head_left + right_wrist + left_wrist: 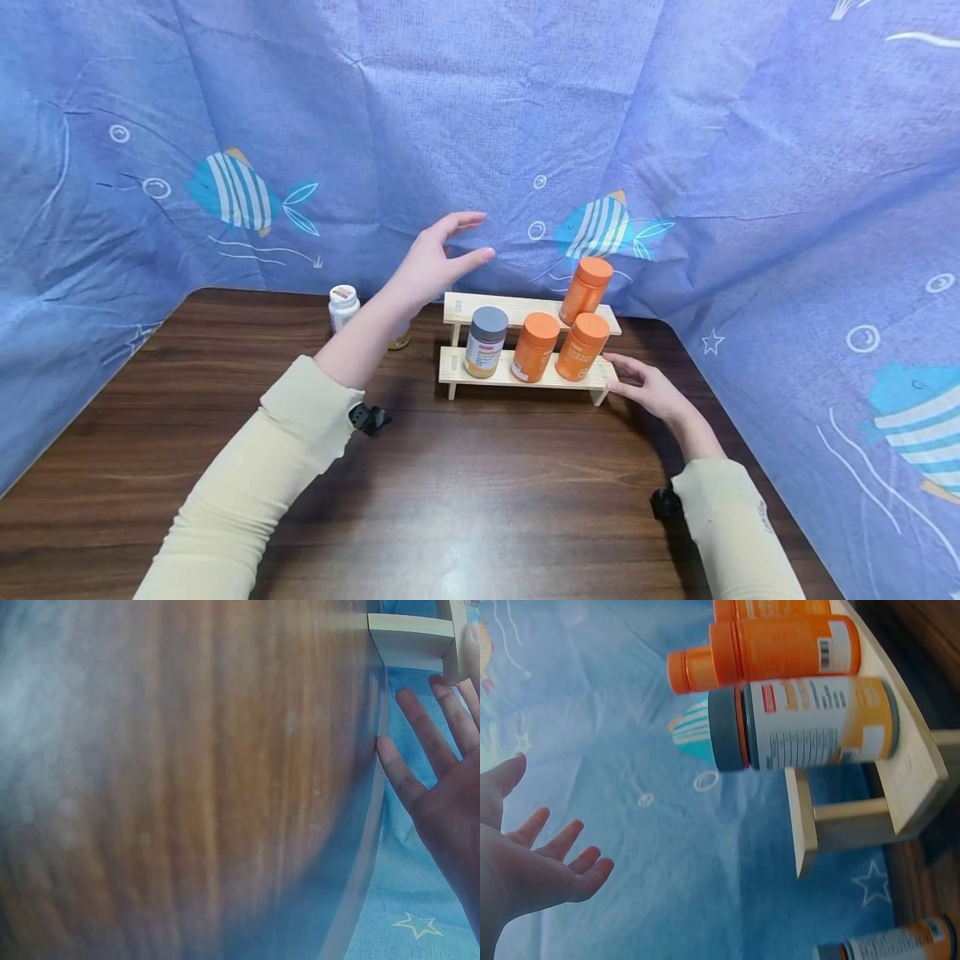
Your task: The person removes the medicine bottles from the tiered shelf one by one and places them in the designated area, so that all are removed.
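A white-capped bottle [343, 306] stands on the bench [480, 492] at ten o'clock of the wooden rack [525, 377]. The left hand [435, 262] hovers above the rack's left end, fingers [570, 859] released, holding nothing. The right hand [648, 387] rests flat, fingers [431, 739] straight, touching the rack's three-o'clock end.

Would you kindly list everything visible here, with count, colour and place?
orange bottles: three, orange; two on the lower step, one on the upper step.
grey-lidded bottle: one, grey lid; lower step, left.
wooden rack: one, pale wood; table's back.
white bottle: one, white; left of rack.
table: one, dark brown.
cloth: one, blue, fish print; behind and at the sides.
left hand: raised, fingers open.
right hand: at rack's right end.
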The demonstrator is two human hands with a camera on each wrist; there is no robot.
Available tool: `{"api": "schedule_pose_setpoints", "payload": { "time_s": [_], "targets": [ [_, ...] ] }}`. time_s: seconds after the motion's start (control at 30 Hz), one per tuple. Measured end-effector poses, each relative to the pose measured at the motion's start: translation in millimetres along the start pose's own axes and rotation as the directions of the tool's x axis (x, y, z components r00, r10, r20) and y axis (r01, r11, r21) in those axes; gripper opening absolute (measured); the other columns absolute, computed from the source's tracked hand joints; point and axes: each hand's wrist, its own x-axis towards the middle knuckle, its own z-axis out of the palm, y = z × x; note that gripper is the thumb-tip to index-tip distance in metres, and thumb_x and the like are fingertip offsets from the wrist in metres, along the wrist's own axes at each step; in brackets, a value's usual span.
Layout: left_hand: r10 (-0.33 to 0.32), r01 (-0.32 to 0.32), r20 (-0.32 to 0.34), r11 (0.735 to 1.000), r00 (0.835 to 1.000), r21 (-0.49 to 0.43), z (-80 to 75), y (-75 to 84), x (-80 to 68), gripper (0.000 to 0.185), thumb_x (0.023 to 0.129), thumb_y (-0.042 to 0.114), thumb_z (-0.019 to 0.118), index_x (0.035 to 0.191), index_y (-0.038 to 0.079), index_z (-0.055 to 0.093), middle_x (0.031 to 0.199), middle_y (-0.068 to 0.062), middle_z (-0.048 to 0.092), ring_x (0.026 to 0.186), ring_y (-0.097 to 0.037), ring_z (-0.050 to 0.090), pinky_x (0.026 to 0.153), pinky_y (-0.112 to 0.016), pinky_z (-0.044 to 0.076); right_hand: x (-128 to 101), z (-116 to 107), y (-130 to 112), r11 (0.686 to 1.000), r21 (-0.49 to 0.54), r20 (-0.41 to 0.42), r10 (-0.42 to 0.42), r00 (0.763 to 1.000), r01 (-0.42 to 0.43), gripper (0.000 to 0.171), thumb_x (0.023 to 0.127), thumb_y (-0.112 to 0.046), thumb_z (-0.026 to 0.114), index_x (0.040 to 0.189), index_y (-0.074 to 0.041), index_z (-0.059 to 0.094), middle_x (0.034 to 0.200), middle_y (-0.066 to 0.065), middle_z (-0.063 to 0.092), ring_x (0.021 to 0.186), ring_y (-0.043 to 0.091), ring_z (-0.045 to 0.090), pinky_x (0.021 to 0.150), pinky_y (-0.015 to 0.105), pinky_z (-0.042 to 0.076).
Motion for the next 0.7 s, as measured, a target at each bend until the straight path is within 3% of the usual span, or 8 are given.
{"api": "schedule_pose_setpoints", "payload": {
  "time_s": [0.5,0.7],
  "targets": [
    [0.001,-0.001,-0.009,0.999,1.0,-0.048,39.4,3.2,16.2,0.057,0.086,0.035,0.068,0.138,0.02,0.047,0.14,0.0,0.049,0.132,-0.015,0.039,0.106,-0.038,0.035,-0.3,-0.4,-0.9,1.0,-0.02,0.004,-0.004,1.0,0.004,0.059,0.088,-0.026,0.067,0.14,-0.01,0.045,0.138,0.015,0.05,0.117,0.02,0.051,0.095,0.027,0.042],
    [-0.007,0.006,-0.005,0.997,1.0,-0.071,54.9,3.3,21.6,0.058,0.086,0.033,0.069,0.138,0.019,0.046,0.141,0.0,0.048,0.134,-0.016,0.038,0.11,-0.042,0.031,0.5,-0.6,1.6,1.0,-0.021,0.005,-0.002,1.0,0.002,0.059,0.089,-0.027,0.066,0.141,-0.011,0.044,0.138,0.015,0.05,0.121,0.028,0.049,0.1,0.042,0.039]
  ]
}}
